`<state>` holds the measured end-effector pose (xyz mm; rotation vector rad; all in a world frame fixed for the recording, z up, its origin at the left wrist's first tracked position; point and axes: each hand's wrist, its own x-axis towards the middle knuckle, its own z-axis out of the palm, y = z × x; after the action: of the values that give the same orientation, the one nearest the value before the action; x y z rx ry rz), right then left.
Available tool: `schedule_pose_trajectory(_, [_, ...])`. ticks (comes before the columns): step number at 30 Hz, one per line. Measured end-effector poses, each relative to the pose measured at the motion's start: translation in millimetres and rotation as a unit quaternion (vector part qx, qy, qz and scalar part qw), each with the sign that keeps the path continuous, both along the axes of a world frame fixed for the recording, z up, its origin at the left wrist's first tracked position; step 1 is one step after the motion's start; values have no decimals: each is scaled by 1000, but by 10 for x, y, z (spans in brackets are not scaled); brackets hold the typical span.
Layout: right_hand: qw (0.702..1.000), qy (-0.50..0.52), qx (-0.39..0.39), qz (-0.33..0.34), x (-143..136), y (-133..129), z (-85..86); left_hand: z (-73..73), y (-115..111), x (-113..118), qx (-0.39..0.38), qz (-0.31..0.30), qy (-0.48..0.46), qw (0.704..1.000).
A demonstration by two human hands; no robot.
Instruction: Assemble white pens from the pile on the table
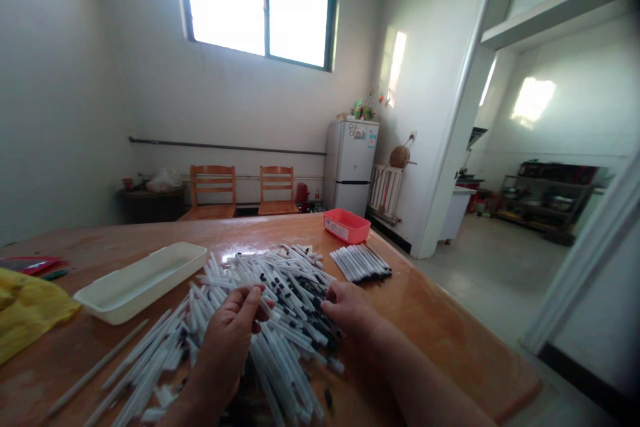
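A big loose pile of white pen barrels [280, 267], many with black ends, spreads over the wooden table in front of me. Over the left-middle of the pile, my left hand [237, 317] is closed in a pinch of thumb and fingers; what lies between them is too small to make out. My right hand [353, 307] is closed at the pile's right side, its fingers curled, and whatever is inside is hidden. Just beyond it lies a neat row of white pens [361, 263] with black ends, side by side.
A red plastic basket [347, 227] stands at the table's far right edge. On the left are a long cream tray [143, 283], a yellow cloth or bag [30, 313] and a thin stick [95, 370]. Behind the table stand two wooden chairs [213, 188] and a fridge [353, 163].
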<state>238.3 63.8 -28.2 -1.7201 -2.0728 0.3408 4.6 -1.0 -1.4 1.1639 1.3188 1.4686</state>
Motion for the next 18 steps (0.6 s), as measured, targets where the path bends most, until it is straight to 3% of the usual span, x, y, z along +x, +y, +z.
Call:
schedule_pose_trajectory(6, [999, 20, 43, 9, 17, -77, 104, -30, 29, -10, -2, -5, -11, 1000])
schedule_pose_trajectory(11, [975, 156, 155, 14, 71, -238, 333, 16, 6, -20, -8, -8, 10, 1000])
schedule_pose_trajectory(14, [938, 303, 168, 9, 118, -258, 397, 27, -6, -24, -12, -13, 47, 999])
schedule_pose_trajectory(18, [850, 519, 92, 3, 178, -203, 392, 17, -1, -15, 4, -59, 106, 993])
